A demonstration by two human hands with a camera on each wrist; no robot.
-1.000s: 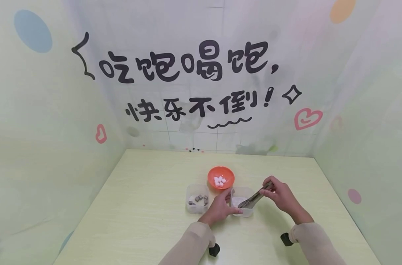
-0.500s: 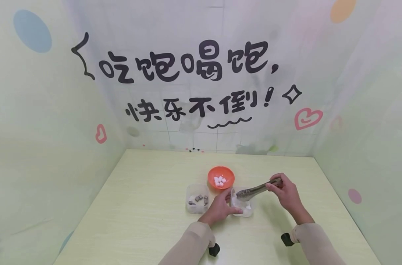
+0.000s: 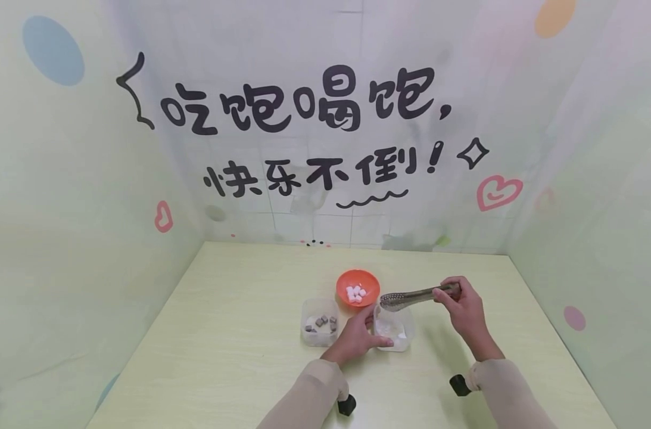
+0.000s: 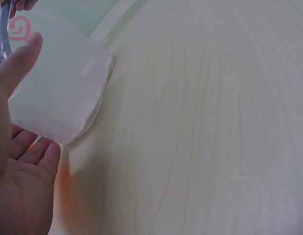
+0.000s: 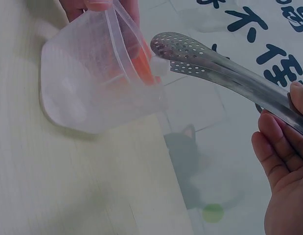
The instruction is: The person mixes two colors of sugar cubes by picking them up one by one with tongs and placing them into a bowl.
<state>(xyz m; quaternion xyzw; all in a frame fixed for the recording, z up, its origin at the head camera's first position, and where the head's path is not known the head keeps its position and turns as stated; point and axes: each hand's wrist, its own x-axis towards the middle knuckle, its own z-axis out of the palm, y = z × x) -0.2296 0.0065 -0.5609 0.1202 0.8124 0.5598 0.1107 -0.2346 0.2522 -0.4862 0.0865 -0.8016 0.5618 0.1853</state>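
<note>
My right hand point(image 3: 467, 307) grips metal tongs point(image 3: 413, 297) with perforated ends, held above the right-hand clear plastic container point(image 3: 404, 338). In the right wrist view a small white piece point(image 5: 160, 65) sits between the tong tips, beside the container's rim. My left hand point(image 3: 360, 336) holds that container by its left side, thumb at the near side and fingertips at the far corner. Just behind stands an orange bowl point(image 3: 371, 282) with several white chunks point(image 3: 355, 293) in it. The container's contents are blurred in the head view.
Left of my left hand stands another clear plastic container point(image 3: 320, 341) holding several grey cubes point(image 3: 322, 321). All of it is on a pale wood-grain table point(image 3: 239, 322), with printed fabric walls at the back point(image 3: 282, 226) and sides.
My right hand has lifted the tongs up out of the right container and levelled them, the tips rising toward the orange bowl. My left hand stays on the container.
</note>
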